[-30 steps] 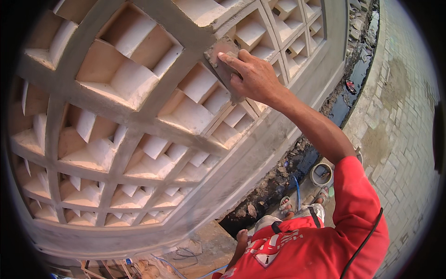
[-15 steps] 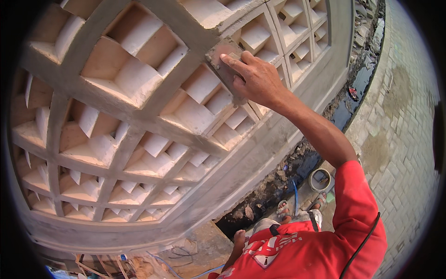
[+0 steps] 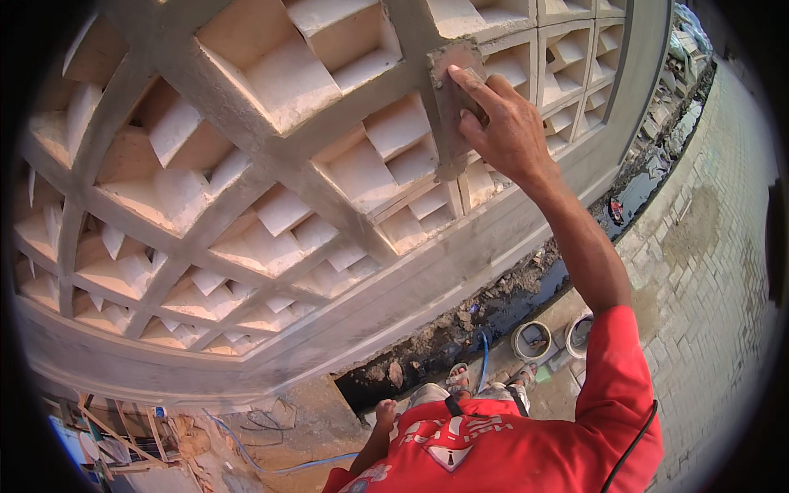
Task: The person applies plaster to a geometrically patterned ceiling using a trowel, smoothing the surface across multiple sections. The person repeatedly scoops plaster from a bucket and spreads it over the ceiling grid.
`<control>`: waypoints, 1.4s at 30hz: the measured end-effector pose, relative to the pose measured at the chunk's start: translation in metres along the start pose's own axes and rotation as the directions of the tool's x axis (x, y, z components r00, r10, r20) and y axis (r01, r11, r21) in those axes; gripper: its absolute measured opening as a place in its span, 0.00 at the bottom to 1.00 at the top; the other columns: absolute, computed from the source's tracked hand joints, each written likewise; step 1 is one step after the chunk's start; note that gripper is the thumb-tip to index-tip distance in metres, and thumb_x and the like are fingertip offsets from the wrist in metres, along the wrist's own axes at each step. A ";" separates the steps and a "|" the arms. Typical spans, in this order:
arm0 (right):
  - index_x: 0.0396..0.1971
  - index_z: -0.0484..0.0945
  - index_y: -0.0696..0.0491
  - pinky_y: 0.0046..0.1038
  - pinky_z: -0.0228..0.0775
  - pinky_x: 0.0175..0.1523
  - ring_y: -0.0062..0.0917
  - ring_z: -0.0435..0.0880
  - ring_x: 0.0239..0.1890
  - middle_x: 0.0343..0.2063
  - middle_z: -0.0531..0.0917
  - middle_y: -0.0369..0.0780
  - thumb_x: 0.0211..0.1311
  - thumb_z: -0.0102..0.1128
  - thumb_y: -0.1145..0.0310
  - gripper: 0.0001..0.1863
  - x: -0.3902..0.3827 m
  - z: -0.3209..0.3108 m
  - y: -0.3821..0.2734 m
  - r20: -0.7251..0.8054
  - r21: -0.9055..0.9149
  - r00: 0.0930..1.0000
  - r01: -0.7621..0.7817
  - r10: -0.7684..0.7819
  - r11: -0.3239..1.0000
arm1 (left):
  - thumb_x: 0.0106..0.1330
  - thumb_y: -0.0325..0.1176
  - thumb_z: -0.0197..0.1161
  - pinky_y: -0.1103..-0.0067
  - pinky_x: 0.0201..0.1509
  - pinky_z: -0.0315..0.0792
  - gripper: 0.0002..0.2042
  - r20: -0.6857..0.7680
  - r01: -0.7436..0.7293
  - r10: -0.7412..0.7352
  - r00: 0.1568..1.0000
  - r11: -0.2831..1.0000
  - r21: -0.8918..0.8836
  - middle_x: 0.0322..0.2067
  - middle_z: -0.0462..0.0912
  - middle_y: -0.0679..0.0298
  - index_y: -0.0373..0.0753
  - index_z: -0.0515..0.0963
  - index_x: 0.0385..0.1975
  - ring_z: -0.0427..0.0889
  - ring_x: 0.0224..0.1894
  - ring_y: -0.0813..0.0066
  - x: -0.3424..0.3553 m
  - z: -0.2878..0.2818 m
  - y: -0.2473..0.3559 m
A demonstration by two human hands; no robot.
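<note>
Right hand (image 3: pixel 503 123): we see it clamped on a grey plastering float (image 3: pixel 454 107), pressed flat against the lattice wall (image 3: pixel 271 177).
Left hand (image 3: pixel 385 408): low, near; grip unclear.

Paved brick ground (image 3: pixel 699 271), two round buckets (image 3: pixel 532 339) standing on it (beside a muddy trench (image 3: pixel 493 308))

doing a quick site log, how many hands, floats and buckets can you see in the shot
hands: 2, right hand and left hand
plastering float: 1
buckets: 2, grey bucket and white bucket
total: 5
</note>
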State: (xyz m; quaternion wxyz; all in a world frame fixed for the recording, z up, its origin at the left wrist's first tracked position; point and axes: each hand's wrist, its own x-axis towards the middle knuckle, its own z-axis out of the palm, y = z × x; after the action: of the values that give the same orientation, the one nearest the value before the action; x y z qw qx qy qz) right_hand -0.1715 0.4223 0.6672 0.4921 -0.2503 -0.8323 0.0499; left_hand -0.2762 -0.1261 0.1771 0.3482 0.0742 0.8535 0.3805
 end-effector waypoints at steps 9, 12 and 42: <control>0.53 0.73 0.45 0.32 0.73 0.31 0.31 0.76 0.26 0.25 0.71 0.38 0.42 0.56 0.73 0.30 -0.089 0.049 0.037 0.199 -0.099 0.980 0.004 0.016 0.995 | 0.55 0.34 0.61 0.73 0.37 0.73 0.10 -0.002 0.040 -0.040 0.999 0.989 0.139 0.29 0.80 0.58 0.34 0.76 0.32 0.78 0.29 0.68 0.033 0.021 -0.041; 0.54 0.73 0.44 0.32 0.72 0.31 0.30 0.76 0.26 0.25 0.70 0.38 0.41 0.56 0.73 0.31 -0.068 0.028 0.016 0.175 -0.039 0.984 -0.013 0.020 0.999 | 0.54 0.32 0.61 0.74 0.37 0.71 0.08 -0.004 0.014 -0.013 1.000 0.997 0.080 0.26 0.79 0.59 0.34 0.76 0.27 0.78 0.29 0.68 0.035 0.028 -0.053; 0.56 0.70 0.47 0.34 0.68 0.33 0.35 0.73 0.27 0.26 0.70 0.42 0.47 0.58 0.73 0.30 -0.135 0.106 0.031 0.080 0.039 0.994 -0.081 0.078 0.996 | 0.60 0.35 0.57 0.74 0.15 0.70 0.10 0.038 0.335 -0.335 0.941 0.915 -0.225 0.25 0.74 0.61 0.39 0.71 0.38 0.76 0.16 0.69 0.014 0.014 0.005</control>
State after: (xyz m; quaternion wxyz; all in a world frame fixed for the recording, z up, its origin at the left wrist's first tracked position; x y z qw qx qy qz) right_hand -0.1973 0.4037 0.4958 0.4621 -0.2704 -0.8390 0.0968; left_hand -0.2781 -0.1086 0.1666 0.4139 -0.1135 0.8044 0.4107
